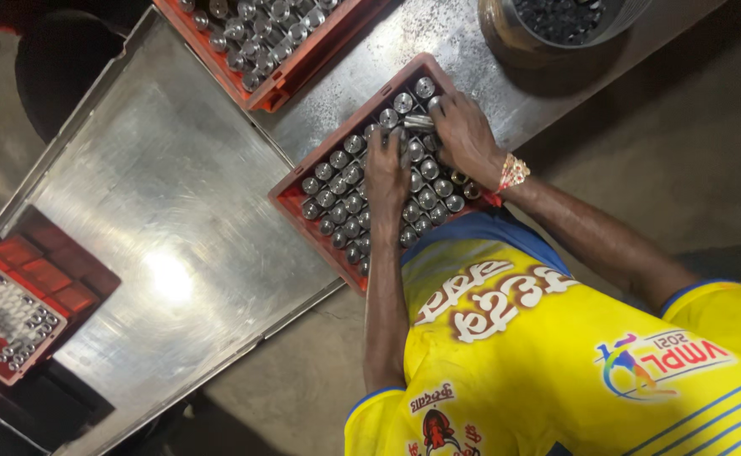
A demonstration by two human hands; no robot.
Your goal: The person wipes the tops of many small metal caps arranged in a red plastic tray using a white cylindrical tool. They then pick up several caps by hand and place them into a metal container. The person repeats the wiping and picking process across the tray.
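Steel cylinders (341, 181) stand upright in close rows inside a red crate (290, 187) on a shiny metal table (159, 194). The right hand (467, 135), a beaded band at its wrist, pinches one loose cylinder (419, 122) that lies sideways over the far rows. The left hand (387, 173) rests palm-down and released on the cylinder tops, its fingertips just beside that piece. The work looks like sorting or seating pieces in the crate. Standing the loose one up would call for turning it on end and finding a free slot without knocking its neighbours. A second red crate (303, 63) and a round tub (514, 42) sit beyond.
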